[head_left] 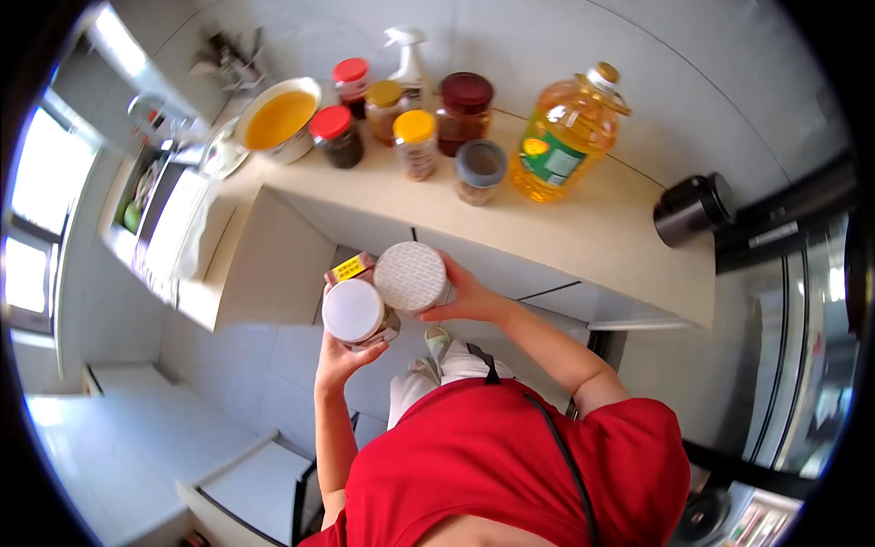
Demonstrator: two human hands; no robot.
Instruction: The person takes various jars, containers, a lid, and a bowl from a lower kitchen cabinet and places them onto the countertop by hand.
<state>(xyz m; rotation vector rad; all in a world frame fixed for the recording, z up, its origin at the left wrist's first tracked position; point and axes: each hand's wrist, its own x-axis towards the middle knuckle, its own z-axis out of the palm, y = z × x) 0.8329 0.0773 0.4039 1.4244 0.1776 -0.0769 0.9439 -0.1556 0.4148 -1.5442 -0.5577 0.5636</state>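
Observation:
My left hand (341, 361) is closed around a clear jar with a smooth white lid (354, 311). Against the far side of that jar sits a small box with a yellow label (350, 268); which fingers support it is hidden. My right hand (467, 294) grips a round container with a white, textured lid (410, 275), whose body is mostly hidden under the lid. Both containers are held side by side, over the floor in front of the counter, with their lids facing up toward me.
On the counter (629, 242) stand several jars, among them a yellow-lidded jar (416, 144) and a grey-lidded jar (480, 171). A large oil bottle (563, 137), a spray bottle (410, 68), a bowl of orange liquid (281, 120) and a dark kettle (693, 210) stand there too.

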